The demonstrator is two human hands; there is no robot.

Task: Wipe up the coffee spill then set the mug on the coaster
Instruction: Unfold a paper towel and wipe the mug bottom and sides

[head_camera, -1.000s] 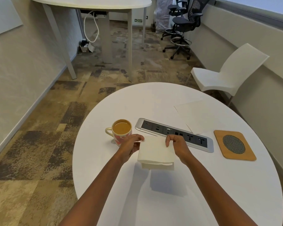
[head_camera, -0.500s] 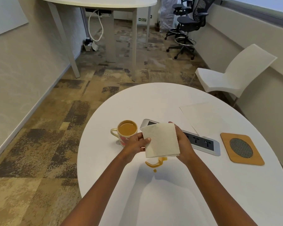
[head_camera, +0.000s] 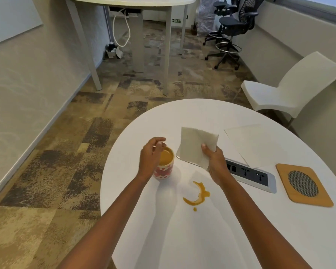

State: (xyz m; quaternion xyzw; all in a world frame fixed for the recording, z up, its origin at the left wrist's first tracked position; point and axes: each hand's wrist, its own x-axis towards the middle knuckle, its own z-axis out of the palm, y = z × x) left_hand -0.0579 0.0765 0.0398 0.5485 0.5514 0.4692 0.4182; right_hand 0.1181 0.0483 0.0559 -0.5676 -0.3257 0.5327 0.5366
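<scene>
On the white round table lies a brown, ring-shaped coffee spill. Left of it stands a mug with red hearts, full of coffee. My left hand hovers over the mug's left side with fingers loosely curled and nothing visible in it; it hides the handle. Above the table behind the spill, my right hand pinches a folded white napkin and holds it upright. The wooden coaster with a dark mesh centre lies at the table's right edge.
A grey power socket panel is set into the table between the spill and the coaster. A flat paper sheet lies behind it. Beyond the table stand a white chair, black office chairs and another table.
The napkin was lifted off the table, uncovering the spill. My left hand let go of it and moved over the mug; my right hand alone holds it now.
</scene>
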